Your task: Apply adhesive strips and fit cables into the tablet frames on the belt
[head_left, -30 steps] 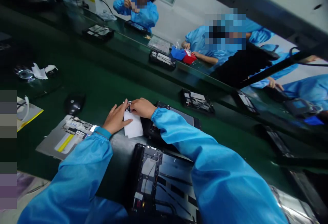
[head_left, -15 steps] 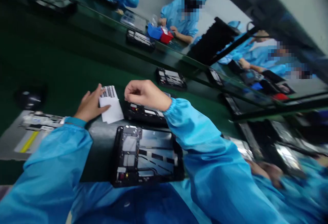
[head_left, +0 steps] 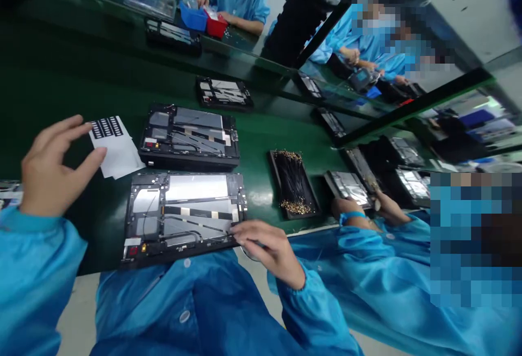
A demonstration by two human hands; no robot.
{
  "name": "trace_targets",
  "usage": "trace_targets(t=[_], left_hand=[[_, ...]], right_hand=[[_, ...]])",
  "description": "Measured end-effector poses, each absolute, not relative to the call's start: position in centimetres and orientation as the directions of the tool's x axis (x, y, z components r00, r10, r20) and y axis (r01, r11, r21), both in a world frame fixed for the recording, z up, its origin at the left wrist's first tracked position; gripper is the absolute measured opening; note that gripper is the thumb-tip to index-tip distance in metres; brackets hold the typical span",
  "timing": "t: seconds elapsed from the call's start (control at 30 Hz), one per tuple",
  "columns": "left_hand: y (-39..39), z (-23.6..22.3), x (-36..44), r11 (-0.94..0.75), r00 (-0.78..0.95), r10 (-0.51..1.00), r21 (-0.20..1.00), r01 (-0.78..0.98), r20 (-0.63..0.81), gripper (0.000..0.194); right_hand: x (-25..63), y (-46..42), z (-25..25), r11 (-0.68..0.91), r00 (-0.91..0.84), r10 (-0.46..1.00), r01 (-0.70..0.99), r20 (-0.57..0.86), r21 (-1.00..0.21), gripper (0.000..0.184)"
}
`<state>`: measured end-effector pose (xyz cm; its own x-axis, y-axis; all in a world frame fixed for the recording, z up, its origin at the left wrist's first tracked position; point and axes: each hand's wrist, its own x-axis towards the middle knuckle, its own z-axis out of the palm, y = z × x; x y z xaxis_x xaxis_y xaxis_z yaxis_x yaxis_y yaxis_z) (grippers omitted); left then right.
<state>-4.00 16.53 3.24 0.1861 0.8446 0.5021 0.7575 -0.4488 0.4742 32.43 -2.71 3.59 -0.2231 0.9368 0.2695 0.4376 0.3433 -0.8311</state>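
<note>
At the near edge of the green desk (head_left: 259, 138), right in front of the wearer's blue smock (head_left: 212, 301), an opened device (head_left: 199, 209) lies flat with its insides facing up: pale plates, dark strips, thin wires. The right hand (head_left: 267, 247) is at its lower right corner, fingers bent and drawn close together; whether they pinch anything (the tips merge with the dark casing) I cannot tell. The left hand (head_left: 59, 168) is well off to the left, thumb and forefinger spread wide with nothing gripped between them. Their tips are at the edge of a white label sheet (head_left: 118, 155), though contact is hard to make out; rows of black marks fill its far end.

Just behind the opened device is a second device (head_left: 187, 133), also uncovered, with the label sheet beside it. To the right, a black tray (head_left: 278, 187) holds dark cables (head_left: 292, 179) with gold-coloured ends. Past that, a co-worker's sleeve (head_left: 367, 242) leads to hands on another unit.

Farther back lies a third device (head_left: 224, 92), and across the way a blue bin (head_left: 193, 18) adjoins a red bin (head_left: 216, 27), beside another person's hands.
</note>
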Motion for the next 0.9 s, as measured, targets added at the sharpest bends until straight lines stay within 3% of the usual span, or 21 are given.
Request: trace_targets(t=[0.13,0.23,0.3,0.9], left_hand=[[7.9,5.7,0.5,-0.614,0.387,0.762,0.389,0.687,0.520,0.031],[3.3,5.2,3.9,-0.797,0.641,0.603,0.319,0.513,0.475,0.021],[1.7,4.4,5.8,-0.865,0.712,0.501,0.269,0.423,0.492,0.018],[1.3,2.0,9.1,-0.889,0.759,0.456,0.196,0.415,0.465,0.024]], right_hand=[[32.2,-4.3,2.2,0.427,-0.247,0.904,0.551,0.348,-0.717,0.024],[31.9,-4.6,1.3,0.446,-0.258,0.894,0.569,0.366,-0.691,0.025],[31.8,-4.6,1.0,0.458,-0.259,0.887,0.590,0.381,-0.665,0.025],[31.6,-4.8,0.0,0.453,-0.226,0.886,0.608,0.405,-0.652,0.030]])
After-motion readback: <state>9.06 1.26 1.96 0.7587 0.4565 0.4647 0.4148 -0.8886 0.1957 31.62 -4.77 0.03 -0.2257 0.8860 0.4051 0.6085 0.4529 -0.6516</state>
